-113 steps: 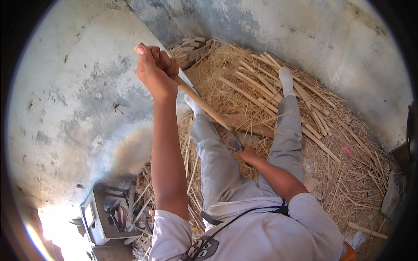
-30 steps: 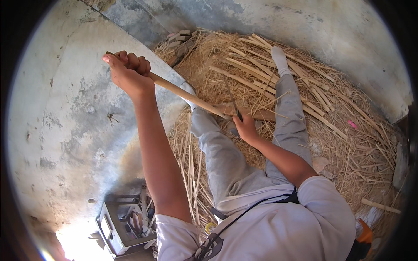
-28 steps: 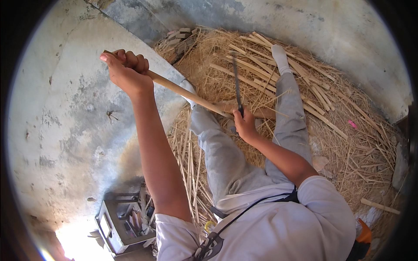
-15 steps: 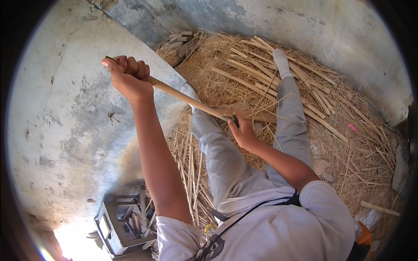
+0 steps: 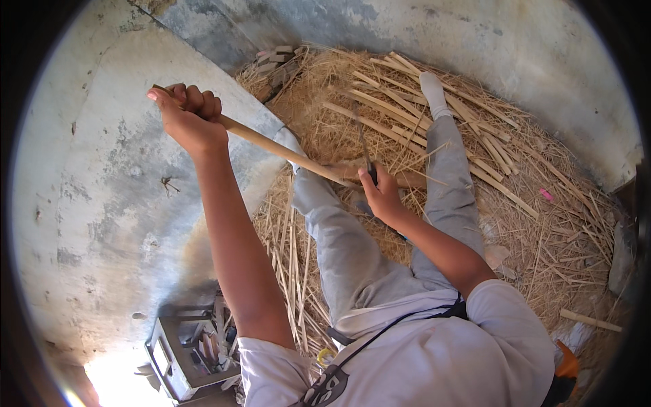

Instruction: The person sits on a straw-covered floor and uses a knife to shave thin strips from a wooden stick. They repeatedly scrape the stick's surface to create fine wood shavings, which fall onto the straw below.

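Observation:
My left hand (image 5: 192,122), raised at the upper left, is closed around the upper end of a long pale wooden strip (image 5: 274,146), which looks like bamboo. The strip slopes down to the right, its lower end by a brown wooden block (image 5: 411,179) lying between my legs. In my right hand (image 5: 383,195) is a knife (image 5: 362,139), gripped by its dark handle with the thin blade pointing up and away from me. The blade stands apart from the strip, just right of its lower end, and is slightly blurred.
Split strips (image 5: 400,112) lie in a heap beyond and under my right leg (image 5: 453,176). Shavings cover the floor (image 5: 536,230). More thin strips (image 5: 288,271) lie left of my left leg. A stained wall (image 5: 102,169) and an open metal box (image 5: 193,359) are on the left.
The knife has swung from lying near the strip's lower end to pointing upward. My right hand has moved slightly right; my left hand still holds the strip.

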`<state>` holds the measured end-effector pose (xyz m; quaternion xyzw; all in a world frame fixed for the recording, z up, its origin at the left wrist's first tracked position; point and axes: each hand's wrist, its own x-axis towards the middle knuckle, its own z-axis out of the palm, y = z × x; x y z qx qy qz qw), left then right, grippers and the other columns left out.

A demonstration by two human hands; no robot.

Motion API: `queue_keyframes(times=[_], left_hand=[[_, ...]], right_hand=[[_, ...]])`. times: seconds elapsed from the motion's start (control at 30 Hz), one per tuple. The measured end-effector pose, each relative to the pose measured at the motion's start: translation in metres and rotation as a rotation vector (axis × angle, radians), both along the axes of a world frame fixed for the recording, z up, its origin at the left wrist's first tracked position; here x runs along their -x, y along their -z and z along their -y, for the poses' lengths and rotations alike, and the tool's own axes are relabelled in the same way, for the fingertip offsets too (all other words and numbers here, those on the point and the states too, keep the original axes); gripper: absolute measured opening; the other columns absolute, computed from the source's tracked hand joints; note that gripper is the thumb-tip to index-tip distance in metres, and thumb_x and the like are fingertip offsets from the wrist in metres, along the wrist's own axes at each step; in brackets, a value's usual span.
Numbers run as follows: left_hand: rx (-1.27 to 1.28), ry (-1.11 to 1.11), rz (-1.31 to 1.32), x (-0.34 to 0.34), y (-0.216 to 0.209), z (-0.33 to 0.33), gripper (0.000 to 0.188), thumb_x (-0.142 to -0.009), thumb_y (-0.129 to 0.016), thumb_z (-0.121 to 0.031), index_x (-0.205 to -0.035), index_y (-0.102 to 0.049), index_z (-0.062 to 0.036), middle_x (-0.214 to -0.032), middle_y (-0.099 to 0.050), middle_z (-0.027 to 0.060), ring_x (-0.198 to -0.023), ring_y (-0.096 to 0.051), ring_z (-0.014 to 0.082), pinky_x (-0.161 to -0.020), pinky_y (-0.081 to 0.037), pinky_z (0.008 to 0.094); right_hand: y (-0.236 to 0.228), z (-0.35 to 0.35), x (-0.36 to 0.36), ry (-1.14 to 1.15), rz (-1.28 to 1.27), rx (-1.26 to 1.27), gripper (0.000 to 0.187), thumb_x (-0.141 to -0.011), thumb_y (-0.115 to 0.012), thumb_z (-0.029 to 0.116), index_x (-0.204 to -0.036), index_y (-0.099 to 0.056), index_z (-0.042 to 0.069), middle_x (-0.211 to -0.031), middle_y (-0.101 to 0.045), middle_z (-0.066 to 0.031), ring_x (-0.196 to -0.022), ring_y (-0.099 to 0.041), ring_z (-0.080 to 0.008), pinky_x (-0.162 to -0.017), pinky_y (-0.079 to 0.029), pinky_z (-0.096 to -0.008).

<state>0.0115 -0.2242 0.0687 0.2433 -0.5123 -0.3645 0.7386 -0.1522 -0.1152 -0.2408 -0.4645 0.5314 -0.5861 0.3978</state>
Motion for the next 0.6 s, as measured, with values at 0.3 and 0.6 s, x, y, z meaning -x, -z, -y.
queue_keyframes(times=[0.3, 0.6], left_hand=[[-0.01, 0.078, -0.008, 0.025, -0.009, -0.003, 0.06, -0.1, -0.048, -0.066, -0.078, -0.034, -0.012, -0.06, -0.021, -0.0034, -0.052, -0.012, 0.0104, -0.049, -0.013, 0.0314], [0.023, 0.086, 0.029, 0.019, -0.001, -0.001, 0.058, -0.1, -0.049, -0.064, -0.078, -0.036, -0.0125, -0.06, -0.021, -0.0037, -0.051, -0.014, 0.0101, -0.048, -0.013, 0.0308]], right_hand=[[0.098, 0.011, -0.011, -0.213, -0.309, -0.375, 0.026, -0.1, -0.055, 0.029, -0.098, -0.054, 0.003, -0.059, -0.049, -0.0061, -0.053, -0.047, -0.0176, -0.054, -0.04, -0.0406], [0.006, -0.016, -0.018, -0.03, -0.079, 0.086, 0.039, -0.104, -0.049, 0.037, -0.101, -0.057, 0.0, -0.072, -0.059, -0.0141, -0.065, -0.059, -0.0279, -0.062, -0.045, -0.0441]])
